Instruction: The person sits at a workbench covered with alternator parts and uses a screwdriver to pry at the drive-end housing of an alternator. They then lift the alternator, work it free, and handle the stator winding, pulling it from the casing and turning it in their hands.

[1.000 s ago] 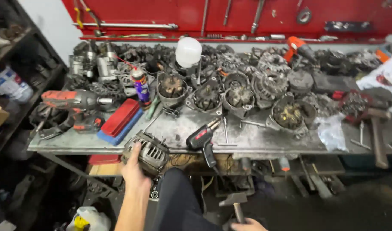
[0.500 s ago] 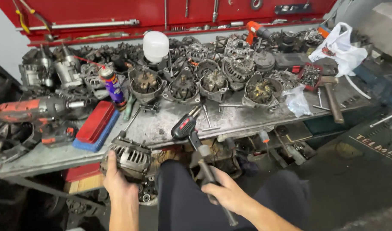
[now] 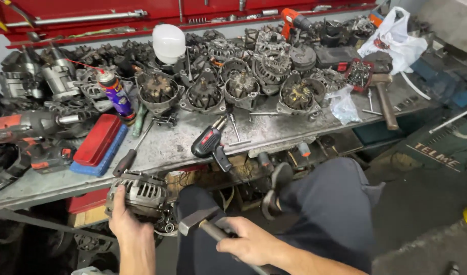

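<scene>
My left hand (image 3: pixel 125 226) grips a grey ribbed alternator (image 3: pixel 139 193) held against the front edge of the metal workbench (image 3: pixel 274 133), above my left knee. My right hand (image 3: pixel 249 243) is closed around the handle of a steel hammer (image 3: pixel 198 220); its head points left, close beside the alternator and just above my lap. My dark trousers fill the space below both hands.
Several dismantled alternators (image 3: pixel 242 84) crowd the back of the bench. A spray can (image 3: pixel 114 93), white lamp bulb (image 3: pixel 168 43), red and blue case (image 3: pixel 99 143), screwdriver (image 3: pixel 132 152), black and red power tool (image 3: pixel 211 144), second hammer (image 3: pixel 384 99) and white plastic bag (image 3: pixel 395 37) also lie there.
My right hand has come up from low at the right with the hammer, bringing its head close to the alternator. The view has swung right. My left hand kept hold of the alternator.
</scene>
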